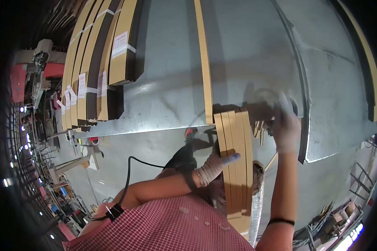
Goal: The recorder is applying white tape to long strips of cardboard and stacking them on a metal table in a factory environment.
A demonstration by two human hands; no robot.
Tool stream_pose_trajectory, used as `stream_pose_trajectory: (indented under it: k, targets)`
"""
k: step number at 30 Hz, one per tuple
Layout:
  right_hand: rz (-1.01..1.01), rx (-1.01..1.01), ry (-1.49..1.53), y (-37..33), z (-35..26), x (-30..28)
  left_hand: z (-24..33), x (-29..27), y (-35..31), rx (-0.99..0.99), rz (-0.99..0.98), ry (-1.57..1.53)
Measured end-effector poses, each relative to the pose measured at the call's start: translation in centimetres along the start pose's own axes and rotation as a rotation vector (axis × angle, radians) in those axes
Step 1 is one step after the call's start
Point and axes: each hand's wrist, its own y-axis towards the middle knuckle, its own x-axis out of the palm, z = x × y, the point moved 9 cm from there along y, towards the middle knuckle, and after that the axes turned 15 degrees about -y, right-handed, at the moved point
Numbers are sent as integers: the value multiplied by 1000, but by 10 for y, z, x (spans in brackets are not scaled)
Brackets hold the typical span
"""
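My left hand [222, 164], in a pale glove with a blue-grey thumb tip, wraps round a stack of long brown cardboard pieces [236, 138]. The stack stands on end close to my body, its far end by the table's near edge. To the right of it, my gloved right hand [287, 125] is raised near that far end and smeared by motion. Beside its fingers is a blurred roundish shape [266, 95] that I cannot make out. Whether the right hand holds it does not show.
Bundles of folded cardboard [120, 54] with white straps and labels lie at the left of the grey metal table [167, 83]. One long cardboard strip [204, 62] runs away from me. A raised metal edge [304, 104] stands at the right. A black cable [129, 175] loops at my left arm.
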Motion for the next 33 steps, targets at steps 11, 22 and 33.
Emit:
stream_pose_trajectory:
  k: [11,22,33]
  targets:
    - [-230,-175,869,-220,0,80,-22,25,-42,-9,-159,-121]
    - [-600,163,1323,-491,-149,158,-31,-160,-225,31,-89,-162]
    - [-1245,1004,1266,-659,-174,423,-340,-473,-248,-493,475,-488]
